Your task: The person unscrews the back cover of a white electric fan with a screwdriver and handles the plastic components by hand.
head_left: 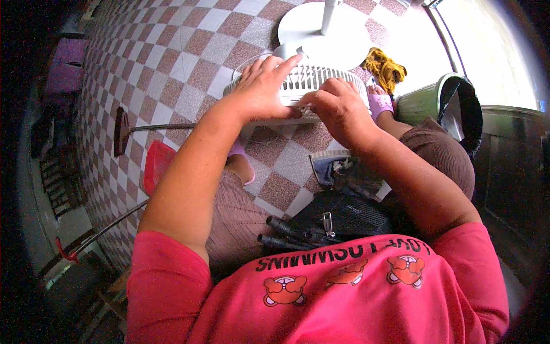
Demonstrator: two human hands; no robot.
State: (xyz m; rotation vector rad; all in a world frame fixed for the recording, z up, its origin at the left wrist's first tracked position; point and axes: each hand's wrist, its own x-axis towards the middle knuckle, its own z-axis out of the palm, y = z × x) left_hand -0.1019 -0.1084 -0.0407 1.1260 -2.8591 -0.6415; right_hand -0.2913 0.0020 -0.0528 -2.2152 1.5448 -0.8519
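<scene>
A white fan head with a slatted guard (312,75) lies across in front of me, between my knees. My left hand (260,92) grips it from the left, fingers spread over the top and thumb along the near edge. At the near rim, right of that thumb, the bent fingers of my right hand (342,112) pinch the guard's edge. Whatever small part sits under those fingertips is hidden. Just beyond the fan head stands a round white base (295,26) with a white pole (329,18) rising from it.
A mustard cloth (388,70) lies right of the base, near a green bin (417,102) with a black liner. Left are a long-handled brush (121,133) and a red dustpan (158,166). Denim cloth (324,166) and a black mesh bag (344,212) lie close to me.
</scene>
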